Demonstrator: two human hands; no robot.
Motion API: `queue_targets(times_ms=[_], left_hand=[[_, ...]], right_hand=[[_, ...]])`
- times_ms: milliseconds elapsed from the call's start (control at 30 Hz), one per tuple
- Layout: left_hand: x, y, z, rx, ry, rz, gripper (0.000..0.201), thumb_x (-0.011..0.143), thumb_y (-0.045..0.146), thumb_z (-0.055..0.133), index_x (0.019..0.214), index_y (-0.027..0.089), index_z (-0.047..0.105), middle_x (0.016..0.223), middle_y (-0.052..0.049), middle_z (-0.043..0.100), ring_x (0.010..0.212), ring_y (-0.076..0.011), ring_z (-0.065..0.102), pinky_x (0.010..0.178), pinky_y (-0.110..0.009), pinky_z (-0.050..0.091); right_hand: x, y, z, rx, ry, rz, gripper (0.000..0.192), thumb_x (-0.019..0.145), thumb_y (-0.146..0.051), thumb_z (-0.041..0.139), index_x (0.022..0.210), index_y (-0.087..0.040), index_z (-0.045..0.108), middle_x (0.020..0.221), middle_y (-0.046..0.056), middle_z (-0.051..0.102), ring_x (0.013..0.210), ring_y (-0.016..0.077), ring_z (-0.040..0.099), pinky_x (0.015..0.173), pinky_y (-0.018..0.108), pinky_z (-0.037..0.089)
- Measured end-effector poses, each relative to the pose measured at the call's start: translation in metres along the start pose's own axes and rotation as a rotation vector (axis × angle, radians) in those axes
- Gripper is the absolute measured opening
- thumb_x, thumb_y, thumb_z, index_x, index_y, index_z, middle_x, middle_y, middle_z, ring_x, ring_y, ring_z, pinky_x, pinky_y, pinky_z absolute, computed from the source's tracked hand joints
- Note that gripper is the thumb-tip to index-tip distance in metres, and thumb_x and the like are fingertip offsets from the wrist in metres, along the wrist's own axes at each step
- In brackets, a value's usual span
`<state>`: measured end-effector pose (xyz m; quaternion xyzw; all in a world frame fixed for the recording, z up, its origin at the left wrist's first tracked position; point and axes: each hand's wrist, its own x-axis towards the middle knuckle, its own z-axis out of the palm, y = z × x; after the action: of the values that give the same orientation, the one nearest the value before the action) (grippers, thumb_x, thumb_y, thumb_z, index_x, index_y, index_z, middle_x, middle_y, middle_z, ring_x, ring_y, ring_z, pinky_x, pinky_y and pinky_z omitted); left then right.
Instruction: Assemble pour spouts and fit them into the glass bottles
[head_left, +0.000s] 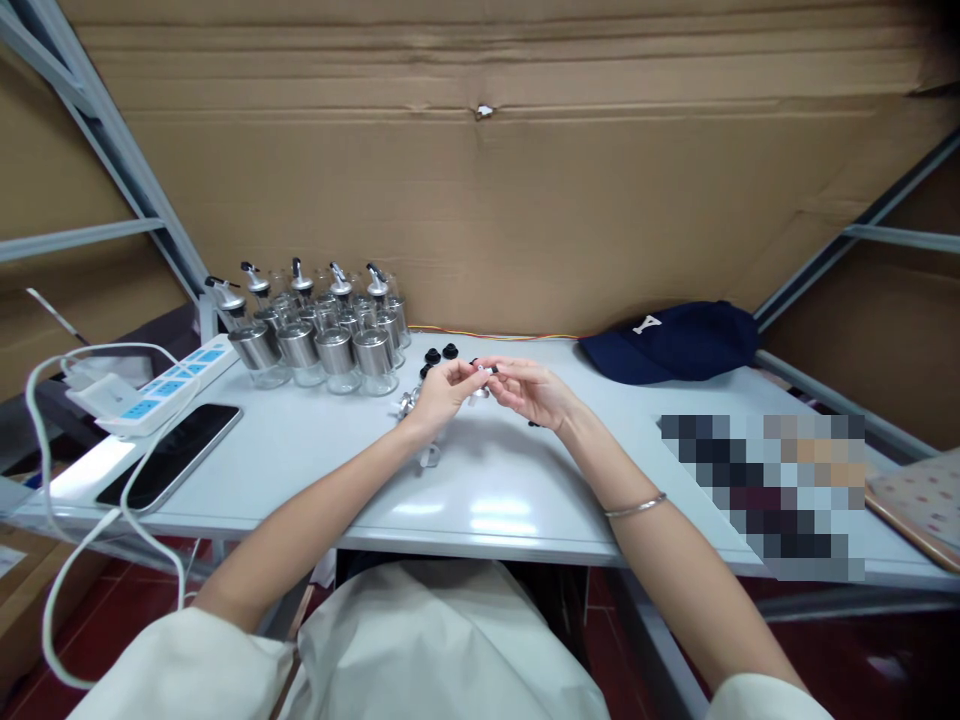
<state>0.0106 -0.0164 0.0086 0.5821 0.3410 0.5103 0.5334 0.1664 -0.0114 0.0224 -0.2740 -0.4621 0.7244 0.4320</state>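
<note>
My left hand (444,395) and my right hand (534,390) meet over the middle of the table. Their fingertips pinch a small pourer part (486,371), pale with a black end; its exact shape is too small to make out. Black stoppers (433,356) lie just beyond my left hand. Beside that hand are silver pourer pieces (407,402), partly covered by it. A small clear piece (429,457) rests nearer to me, below my left wrist. At the back left stand several glass bottles with steel sleeves (335,350), some topped with silver pourer spouts (340,280).
On the left a white power strip (180,385) with cables sits behind a black phone (172,455). A navy cap (675,342) lies at the back right, near a blurred-out patch. Cardboard (525,220) walls the back, and thin wires run along its foot.
</note>
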Motion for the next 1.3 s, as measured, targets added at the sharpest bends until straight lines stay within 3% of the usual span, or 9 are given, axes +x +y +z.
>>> queue_targets(times_ms=[433, 733, 833, 933, 1067, 1300], left_hand=[[-0.0008, 0.0003, 0.0, 0.001, -0.001, -0.002, 0.038, 0.062, 0.049, 0.071, 0.065, 0.016, 0.052, 0.062, 0.001, 0.059, 0.056, -0.0085, 0.047, 0.058, -0.024, 0.035], [-0.0001, 0.0004, 0.0001, 0.027, -0.043, 0.073, 0.039, 0.066, 0.051, 0.069, 0.067, 0.017, 0.05, 0.064, 0.001, 0.059, 0.061, -0.0097, 0.049, 0.06, -0.024, 0.035], [0.0023, -0.0013, 0.0, 0.018, -0.057, 0.091, 0.04, 0.064, 0.051, 0.071, 0.073, 0.016, 0.051, 0.069, 0.001, 0.059, 0.063, -0.0096, 0.05, 0.062, -0.025, 0.036], [0.005, -0.0032, 0.0001, 0.0, 0.005, 0.084, 0.046, 0.057, 0.05, 0.075, 0.077, 0.015, 0.053, 0.069, 0.003, 0.055, 0.062, -0.0082, 0.047, 0.061, -0.024, 0.036], [0.0062, -0.003, 0.0012, -0.049, 0.039, 0.06, 0.052, 0.047, 0.047, 0.082, 0.076, 0.015, 0.052, 0.07, 0.004, 0.053, 0.063, -0.0074, 0.047, 0.061, -0.023, 0.037], [0.0053, -0.0031, 0.0027, -0.057, 0.008, 0.057, 0.052, 0.046, 0.042, 0.083, 0.075, 0.015, 0.049, 0.067, 0.005, 0.052, 0.061, -0.0068, 0.046, 0.058, -0.022, 0.035]], right_hand=[[-0.0008, 0.0, 0.0004, -0.032, -0.036, -0.009, 0.024, 0.065, -0.022, 0.067, 0.087, -0.013, 0.065, 0.055, -0.003, 0.055, 0.042, 0.0049, 0.042, 0.038, 0.017, 0.031], [0.0003, -0.0021, 0.0016, -0.034, 0.0, 0.004, 0.02, 0.066, -0.019, 0.064, 0.086, -0.015, 0.064, 0.053, -0.003, 0.052, 0.042, 0.0057, 0.041, 0.037, 0.017, 0.028], [0.0008, -0.002, 0.0026, -0.033, 0.035, -0.035, 0.021, 0.068, -0.024, 0.064, 0.087, -0.014, 0.065, 0.053, -0.004, 0.048, 0.042, 0.0059, 0.039, 0.038, 0.018, 0.028], [0.001, -0.0013, 0.0048, -0.055, 0.101, -0.109, 0.028, 0.071, -0.038, 0.066, 0.089, -0.016, 0.064, 0.057, -0.004, 0.049, 0.046, 0.0066, 0.041, 0.042, 0.02, 0.031], [0.0019, -0.0003, 0.0052, -0.111, 0.186, -0.234, 0.036, 0.06, -0.041, 0.078, 0.082, -0.019, 0.061, 0.058, -0.006, 0.049, 0.047, 0.005, 0.041, 0.045, 0.019, 0.031], [0.007, 0.0057, 0.0032, -0.436, 0.184, -0.332, 0.037, 0.056, -0.04, 0.08, 0.078, -0.018, 0.06, 0.057, -0.007, 0.048, 0.044, 0.005, 0.039, 0.044, 0.021, 0.028]])
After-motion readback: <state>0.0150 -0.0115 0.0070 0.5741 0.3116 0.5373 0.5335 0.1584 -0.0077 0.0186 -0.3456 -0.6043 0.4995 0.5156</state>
